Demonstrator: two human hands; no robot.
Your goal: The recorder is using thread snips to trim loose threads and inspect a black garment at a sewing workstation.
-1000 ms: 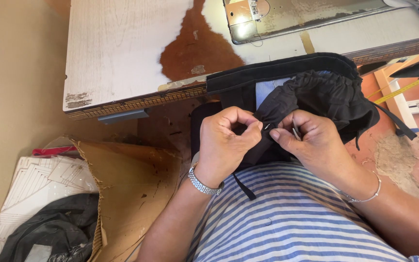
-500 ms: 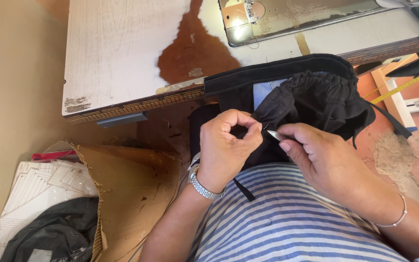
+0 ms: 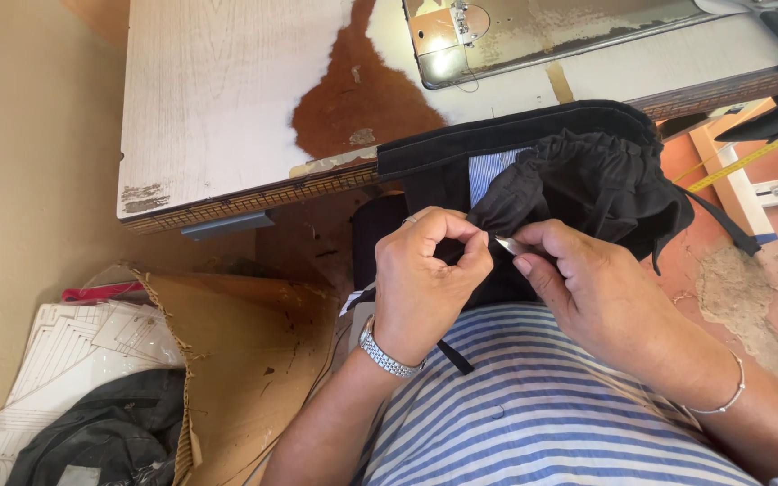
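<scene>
Step in hand: close handwork on the black garment, by the look of it picking at a seam or a thread end near its gathered edge.
Left hand: curled tight, thumb and forefinger pinching a fold of the black cloth, wristwatch showing at the wrist.
Right hand: fingers pressed together round a small silvery tool, its tip aimed left at the pinched fold.
Where the garment lies: bunched in the lap and draped up over the near edge of the worn table, a blue striped label or lining peeking out between the folds.
Around it: sewing machine bed at the far side of the table, yellow tape measure off to the right, torn cardboard box and a stack of white sheets down on the left.
Next move calls for: I'd judge a steady, tiny push of the tool tip into the fold while the left pinch keeps the cloth taut; a slip could nick the fabric.
Change since half a second ago: the right hand has drawn a shade away from the left, so the tool shows more plainly between them; the garment sits much as it did.
</scene>
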